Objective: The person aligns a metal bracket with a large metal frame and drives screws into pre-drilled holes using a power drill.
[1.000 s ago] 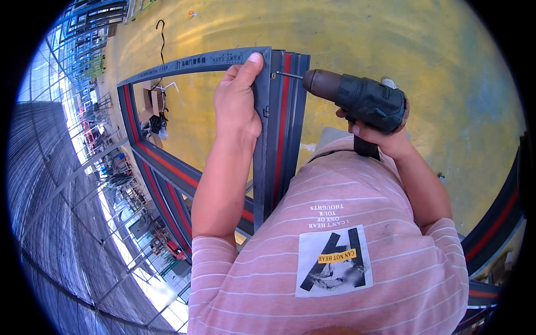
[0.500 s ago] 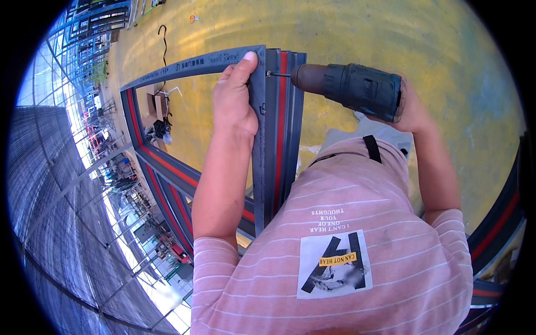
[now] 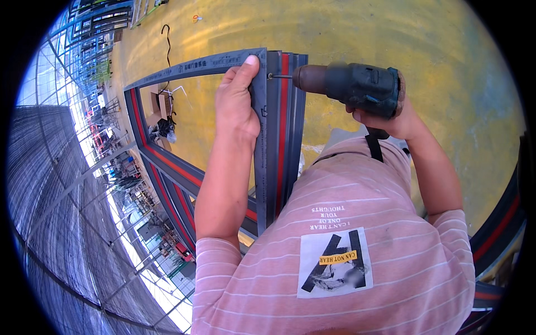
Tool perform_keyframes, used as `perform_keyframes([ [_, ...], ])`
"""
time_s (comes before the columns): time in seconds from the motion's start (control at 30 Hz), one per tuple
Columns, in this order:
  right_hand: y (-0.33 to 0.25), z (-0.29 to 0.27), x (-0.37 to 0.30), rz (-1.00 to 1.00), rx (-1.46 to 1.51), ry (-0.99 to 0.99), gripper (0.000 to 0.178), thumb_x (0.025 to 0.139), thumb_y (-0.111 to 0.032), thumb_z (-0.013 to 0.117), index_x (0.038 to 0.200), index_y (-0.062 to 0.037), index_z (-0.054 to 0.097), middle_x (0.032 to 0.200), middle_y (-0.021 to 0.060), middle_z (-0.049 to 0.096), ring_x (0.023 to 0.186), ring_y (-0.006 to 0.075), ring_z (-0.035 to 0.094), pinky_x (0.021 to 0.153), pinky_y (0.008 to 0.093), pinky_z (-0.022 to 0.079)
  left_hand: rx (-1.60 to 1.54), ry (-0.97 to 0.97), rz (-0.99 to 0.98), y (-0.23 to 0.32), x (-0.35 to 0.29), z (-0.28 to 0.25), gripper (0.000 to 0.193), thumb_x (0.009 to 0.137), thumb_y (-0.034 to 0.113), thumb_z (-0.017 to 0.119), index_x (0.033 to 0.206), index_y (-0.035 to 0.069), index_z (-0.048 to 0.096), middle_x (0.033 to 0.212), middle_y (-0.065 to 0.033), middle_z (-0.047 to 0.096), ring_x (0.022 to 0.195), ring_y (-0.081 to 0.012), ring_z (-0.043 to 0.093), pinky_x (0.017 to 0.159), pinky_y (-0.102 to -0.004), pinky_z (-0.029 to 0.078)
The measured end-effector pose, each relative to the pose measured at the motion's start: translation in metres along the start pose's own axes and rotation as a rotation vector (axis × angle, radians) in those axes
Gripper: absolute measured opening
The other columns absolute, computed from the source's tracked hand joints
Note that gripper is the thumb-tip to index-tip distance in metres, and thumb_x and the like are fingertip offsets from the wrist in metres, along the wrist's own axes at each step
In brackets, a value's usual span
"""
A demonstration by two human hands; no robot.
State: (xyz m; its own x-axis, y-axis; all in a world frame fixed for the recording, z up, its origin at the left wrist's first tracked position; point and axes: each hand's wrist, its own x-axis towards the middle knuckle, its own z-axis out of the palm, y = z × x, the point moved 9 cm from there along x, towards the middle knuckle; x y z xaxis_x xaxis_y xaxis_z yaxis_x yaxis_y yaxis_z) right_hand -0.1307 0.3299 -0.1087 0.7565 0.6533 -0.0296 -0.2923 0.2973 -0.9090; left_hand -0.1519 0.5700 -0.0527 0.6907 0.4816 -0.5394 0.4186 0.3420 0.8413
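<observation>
A dark grey window or door frame (image 3: 262, 167) with red strips stands upright in front of me. My left hand (image 3: 237, 103) is closed around its near top corner, thumb lying on the grey top face. In my right hand (image 3: 399, 120) is a dark cordless drill (image 3: 360, 86), held level by its handle, which is mostly hidden. Its long thin bit (image 3: 283, 76) points left and meets a small screw head (image 3: 270, 76) on the frame's side, just right of my left thumb. Whether the bit is turning I cannot tell.
Beyond the frame, an open cardboard box (image 3: 158, 109) and black plastic bags (image 3: 164, 127) lie on the yellow floor (image 3: 357, 33). A black strap (image 3: 167, 47) and orange-handled scissors (image 3: 197, 18) are farther off. More red-striped profiles (image 3: 499, 229) are at the right edge.
The drill's rear has swung slightly and more of my right fingers show beneath it. The bit stays at the screw. My left hand keeps its hold; the whole view has shifted a little.
</observation>
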Motion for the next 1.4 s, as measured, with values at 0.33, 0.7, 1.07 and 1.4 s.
perform_keyframes([
  [0.33, -0.010, 0.001, 0.001, -0.170, -0.207, -0.033, 0.042, 0.071, -0.001, 0.076, 0.112, -0.0018, 0.066, 0.097, 0.0088, 0.068, 0.085, 0.0183, 0.059, 0.083, 0.0317, 0.050, 0.053, 0.058, 0.025, 0.007, -0.008, 0.004, 0.021, 0.089, 0.016, 0.072, 0.088, 0.004, 0.055, 0.084, -0.0076, 0.064, 0.069, -0.0146, 0.063, 0.066, -0.0300, 0.057],
  [0.7, -0.010, 0.005, -0.004, -0.150, -0.265, 0.010, 0.036, 0.073, -0.001, 0.077, 0.107, -0.0009, 0.067, 0.096, 0.0092, 0.070, 0.085, 0.0179, 0.063, 0.081, 0.0313, 0.050, 0.150, 0.083, 0.109, 0.011, -0.012, 0.007, 0.020, 0.093, 0.019, 0.067, 0.086, 0.006, 0.054, 0.080, -0.0052, 0.063, 0.064, -0.0113, 0.061, 0.061, -0.0261, 0.054],
  [1.07, -0.015, 0.008, -0.007, -0.144, -0.210, 0.045, 0.035, 0.072, -0.002, 0.076, 0.106, -0.0021, 0.067, 0.091, 0.0078, 0.069, 0.081, 0.0187, 0.061, 0.079, 0.0314, 0.050, 0.111, 0.060, 0.085, 0.007, -0.007, 0.005, 0.021, 0.092, 0.018, 0.069, 0.085, 0.007, 0.053, 0.079, -0.0050, 0.063, 0.063, -0.0116, 0.062, 0.060, -0.0265, 0.055],
  [1.4, 0.010, 0.012, -0.011, 0.047, 0.111, 0.060, 0.036, 0.075, 0.001, 0.074, 0.110, -0.0027, 0.065, 0.097, 0.0046, 0.070, 0.086, 0.0146, 0.063, 0.082, 0.0304, 0.050, 0.136, 0.004, 0.092, 0.006, -0.004, 0.001, 0.024, 0.093, 0.022, 0.068, 0.095, 0.001, 0.057, 0.087, -0.0103, 0.069, 0.070, -0.0168, 0.068, 0.065, -0.0317, 0.060],
])
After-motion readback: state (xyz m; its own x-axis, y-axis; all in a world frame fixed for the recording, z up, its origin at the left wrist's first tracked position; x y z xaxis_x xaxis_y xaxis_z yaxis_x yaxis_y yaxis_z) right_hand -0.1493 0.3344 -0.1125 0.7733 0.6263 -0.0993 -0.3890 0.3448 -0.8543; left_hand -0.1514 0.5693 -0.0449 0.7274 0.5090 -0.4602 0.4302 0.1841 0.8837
